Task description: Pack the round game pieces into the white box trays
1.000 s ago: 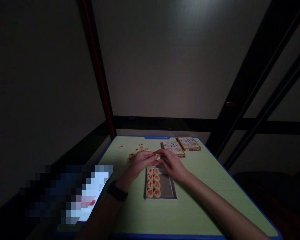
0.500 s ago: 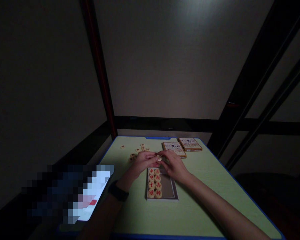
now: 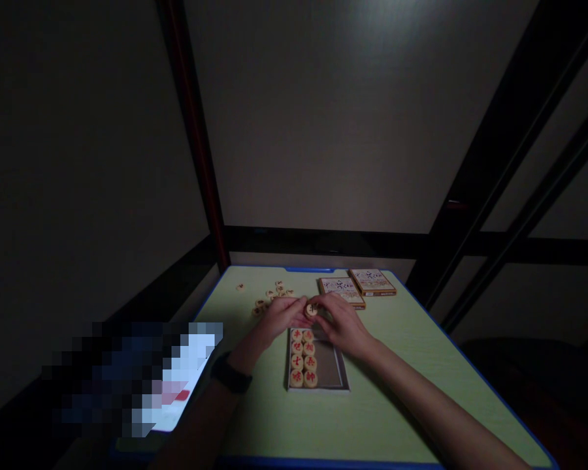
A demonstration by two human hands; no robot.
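Note:
Over the far end of an open tray (image 3: 329, 365), my right hand (image 3: 340, 321) pinches a round wooden xiangqi piece (image 3: 311, 310) with a dark character. My left hand (image 3: 280, 315) is half-closed against the same piece, its thumb at the edge and its fingers beneath; whether more pieces sit in its palm is hidden. Two columns of pieces with red characters (image 3: 304, 362) fill the tray's left part. Beyond my left hand, several loose dark-lettered pieces (image 3: 279, 287) lie scattered, partly covered by the hand.
Two flat boxes with printed lids (image 3: 372, 282) lie at the back right of the green, blue-edged table (image 3: 396, 424). One lone piece (image 3: 240, 287) is near the left edge. A lit, pixelated screen (image 3: 176, 391) stands at the front left, beside my watch-wearing wrist.
The piece between my hands has turned so its face shows more clearly. My fingers have shifted slightly around it. The tray and loose pieces have not moved.

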